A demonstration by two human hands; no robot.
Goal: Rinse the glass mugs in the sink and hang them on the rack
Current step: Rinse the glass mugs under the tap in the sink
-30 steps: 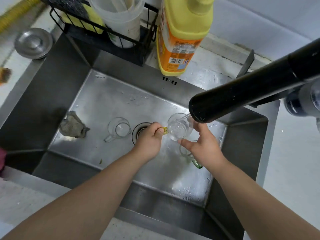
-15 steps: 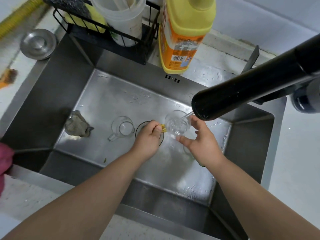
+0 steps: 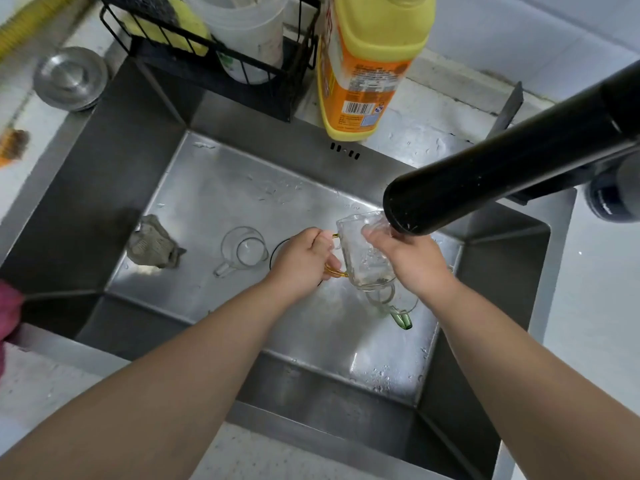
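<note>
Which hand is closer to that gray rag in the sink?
The left hand. It grips the yellow handle of the mug over the drain, with a clear mug between it and the rag. The right hand is farther, beyond the held mug.

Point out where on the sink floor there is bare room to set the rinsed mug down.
Bare steel lies at the back of the sink floor, beyond the clear mug and grey rag, and along the near edge. It is crowded under the tap, round the green-handled mug.

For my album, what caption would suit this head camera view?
Under the black faucet, left hand grips the amber-handled glass mug while right hand rubs it; two more mugs wait below.
</note>
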